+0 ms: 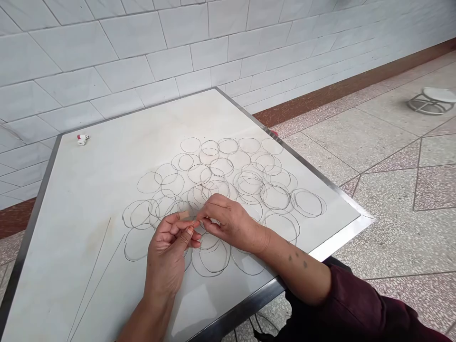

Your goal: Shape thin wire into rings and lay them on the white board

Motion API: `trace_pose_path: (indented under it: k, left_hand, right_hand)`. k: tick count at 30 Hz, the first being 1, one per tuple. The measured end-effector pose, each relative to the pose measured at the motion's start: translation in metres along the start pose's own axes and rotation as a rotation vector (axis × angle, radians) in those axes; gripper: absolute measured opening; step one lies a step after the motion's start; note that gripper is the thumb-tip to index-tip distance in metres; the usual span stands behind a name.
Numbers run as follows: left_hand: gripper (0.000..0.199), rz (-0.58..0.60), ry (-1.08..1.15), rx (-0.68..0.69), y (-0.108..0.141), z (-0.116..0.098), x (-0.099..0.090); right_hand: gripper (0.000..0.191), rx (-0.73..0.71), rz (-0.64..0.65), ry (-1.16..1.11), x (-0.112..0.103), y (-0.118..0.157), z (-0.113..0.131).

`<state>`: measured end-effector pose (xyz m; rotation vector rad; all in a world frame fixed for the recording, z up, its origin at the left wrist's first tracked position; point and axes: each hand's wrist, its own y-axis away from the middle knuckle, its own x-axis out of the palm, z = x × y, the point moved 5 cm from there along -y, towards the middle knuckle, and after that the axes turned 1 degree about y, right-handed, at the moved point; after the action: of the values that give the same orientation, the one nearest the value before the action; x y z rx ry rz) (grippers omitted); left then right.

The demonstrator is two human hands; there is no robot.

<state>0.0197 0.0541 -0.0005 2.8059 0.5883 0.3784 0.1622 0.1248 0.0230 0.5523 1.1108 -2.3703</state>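
Note:
My left hand (pixel 170 249) is closed in a pinch, thumb against the fingers, with a tan strip of tape (pixel 183 214) around one fingertip. Its fingertips meet those of my right hand (pixel 230 221), which is pinched too. Whatever lies between them is too thin and covered to make out. Under and around both hands, many thin wire rings (pixel 275 196) lie spread over the white table (pixel 117 166), several overlapping. Some rings are partly hidden by my hands and right forearm.
Two long straight wires (pixel 93 275) lie at the table's left. Small white and red pieces (pixel 83 138) sit near the far left corner. A metal edge (pixel 242 311) borders the table. A tiled wall (pixel 142 42) stands behind, and a round stool (pixel 432 99) is on the floor at right.

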Motion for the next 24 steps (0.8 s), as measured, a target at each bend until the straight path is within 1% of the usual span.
trace_pose_path:
  k: [4, 7, 13, 16, 19, 21, 24]
  left_hand:
    - [0.026, -0.005, 0.008, -0.003, 0.0006, -0.0001, 0.0006]
    - [0.028, -0.013, 0.007, -0.009, 0.0011, 0.0006, 0.0004]
    - [0.026, -0.02, 0.033, 0.008, -0.0002, 0.0013, -0.0006]
    - [0.026, -0.005, 0.064, -0.014, -0.0011, 0.002, -0.0006]
    - [0.024, 0.056, 0.094, -0.048, -0.0003, 0.0023, 0.0017]
    - [0.027, 0.08, 0.126, -0.081, 0.0007, 0.0032, 0.0025]
    - [0.032, 0.073, 0.171, -0.129, 0.001, 0.005, 0.0019]
  right_hand:
    - [0.014, 0.038, 0.02, -0.08, 0.0001, -0.0004, -0.0036]
    - [0.014, 0.034, 0.025, -0.118, -0.0004, -0.0004, -0.0048]
    - [0.015, -0.022, 0.003, -0.044, -0.0003, 0.0003, -0.0016]
    - [0.017, -0.044, 0.0, -0.031, -0.0016, -0.0004, -0.0005]
    - [0.019, -0.049, 0.035, -0.053, -0.0029, -0.0013, -0.0005]
    - [0.019, -0.047, 0.043, -0.082, -0.0038, -0.0016, -0.0007]
    - [0.016, -0.052, 0.059, -0.12, -0.0029, -0.0012, -0.0001]
